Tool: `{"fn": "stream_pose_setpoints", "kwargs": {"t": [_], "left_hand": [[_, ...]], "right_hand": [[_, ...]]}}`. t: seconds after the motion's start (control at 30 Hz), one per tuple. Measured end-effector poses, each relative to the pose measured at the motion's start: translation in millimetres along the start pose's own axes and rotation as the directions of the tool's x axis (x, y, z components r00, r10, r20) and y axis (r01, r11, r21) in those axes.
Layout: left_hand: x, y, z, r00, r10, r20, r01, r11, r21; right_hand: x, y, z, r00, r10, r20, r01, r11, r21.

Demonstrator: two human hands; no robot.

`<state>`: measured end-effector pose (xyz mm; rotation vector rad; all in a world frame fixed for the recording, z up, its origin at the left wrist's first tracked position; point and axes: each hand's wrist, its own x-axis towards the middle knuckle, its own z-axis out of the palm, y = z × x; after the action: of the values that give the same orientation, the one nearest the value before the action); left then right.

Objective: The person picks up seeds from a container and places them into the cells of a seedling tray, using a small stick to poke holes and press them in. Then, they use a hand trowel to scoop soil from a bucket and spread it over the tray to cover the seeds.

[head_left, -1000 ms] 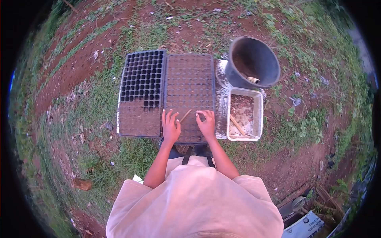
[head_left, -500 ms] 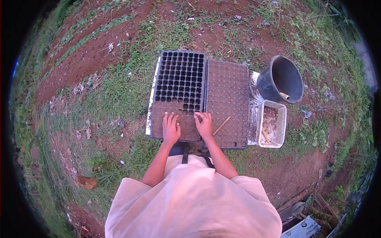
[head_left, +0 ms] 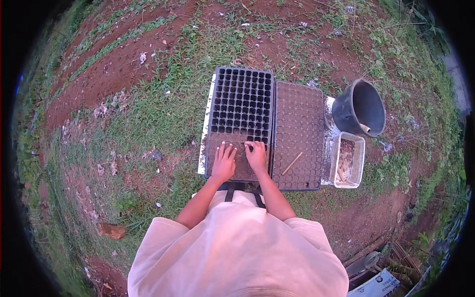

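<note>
A black seedling tray [head_left: 212, 129] stands in front of me, its far cells hollow and its near rows filled with brown soil. My left hand [head_left: 224, 162] lies palm down on that soil, fingers spread. Beside it, my right hand [head_left: 256, 158] bends over the border between filled and hollow cells. Its thumb and fingertips come together in a pinch; whatever may be between them is too small to make out. To the right, a second seedling tray [head_left: 299, 119] is filled with soil, and a thin stick [head_left: 292, 163] rests across it.
Right of the trays stand a dark bucket [head_left: 344, 110] with a pale object [head_left: 365, 128] inside and a white plastic basket [head_left: 361, 161] holding brownish material and a short stick. A white board [head_left: 327, 168] shows under the trays. Grass and reddish soil [head_left: 99, 69] surround everything.
The trays, bucket and basket sit farther right in view. Over the left tray, my right hand has moved left, closer to my left hand, which stays flat on the soil.
</note>
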<state>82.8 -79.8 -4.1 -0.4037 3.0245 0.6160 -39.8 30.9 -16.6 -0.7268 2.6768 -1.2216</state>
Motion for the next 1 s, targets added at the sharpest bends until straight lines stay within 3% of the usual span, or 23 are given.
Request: {"fn": "stream_pose_setpoints", "kwargs": {"t": [0.43,0.63,1.0], "left_hand": [[2,-9,-7,0.997,0.034,0.064,-0.035,0.999,0.023],[2,-7,-9,0.997,0.02,0.071,-0.021,1.0,0.007],[1,-6,-8,0.999,0.025,0.047,-0.025,1.0,-0.006]], "right_hand": [[-8,-13,-2,0.994,-0.065,-0.088,0.055,0.992,-0.116],[-16,-13,-6,0.988,-0.148,-0.039,0.138,0.973,-0.188],[-19,-13,-4,0.987,-0.106,0.124,0.145,0.916,-0.374]]}}
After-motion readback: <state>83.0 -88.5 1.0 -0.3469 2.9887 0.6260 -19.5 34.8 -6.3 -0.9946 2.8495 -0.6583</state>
